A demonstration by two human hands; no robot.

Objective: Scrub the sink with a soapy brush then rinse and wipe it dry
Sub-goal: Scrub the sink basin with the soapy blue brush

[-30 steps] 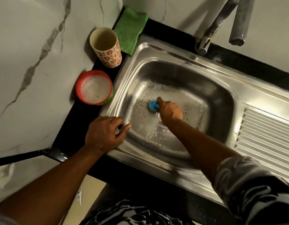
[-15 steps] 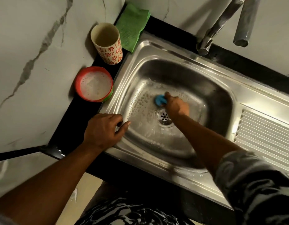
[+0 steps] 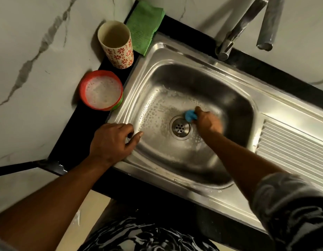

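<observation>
Black stone counter (image 3: 72, 142) frames the stainless steel sink (image 3: 193, 59). We note the left hand (image 3: 111, 142) resting on the near-left rim, fingers loosely bent and holding nothing. Beyond it, the right hand (image 3: 208, 122), blurred, grips the small blue brush (image 3: 190, 115) on the basin floor. The brush end points left, just right of the round drain (image 3: 180, 127). Suds lie left of it and farther off. The dark right half looks unscrubbed, so that is the open room for strokes. Far left sit the red-rimmed bowl of soapy water (image 3: 101, 93) and the folded green cloth (image 3: 144, 26).
</observation>
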